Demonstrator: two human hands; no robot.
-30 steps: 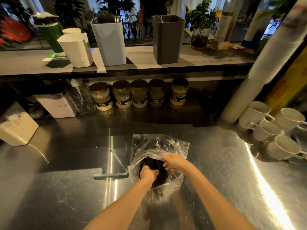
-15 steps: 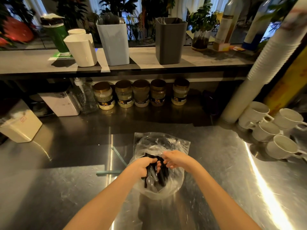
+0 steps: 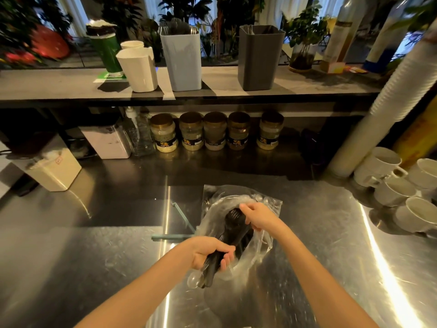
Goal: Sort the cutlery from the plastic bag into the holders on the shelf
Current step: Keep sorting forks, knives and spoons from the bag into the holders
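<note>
left grip [image 3: 212, 255] is clamped around a bundle of black cutlery [image 3: 234, 224], half out of the plastic bag [image 3: 272, 204] on the steel surface [image 3: 354, 245]. right grip [image 3: 259, 217] pinches the bag's mouth. on the shelf [image 3: 319, 87], the blue holder [image 3: 181, 62] already shows utensils. i cannot tell what the white holder [image 3: 139, 69] and grey holder [image 3: 259, 60] contain. most of the sorting looks left to do.

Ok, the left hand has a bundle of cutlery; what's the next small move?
Probably draw the cutlery bundle clear of the plastic bag: the left hand grips its near end, its far end lies inside, and the right hand holds the bag's rim.
</note>
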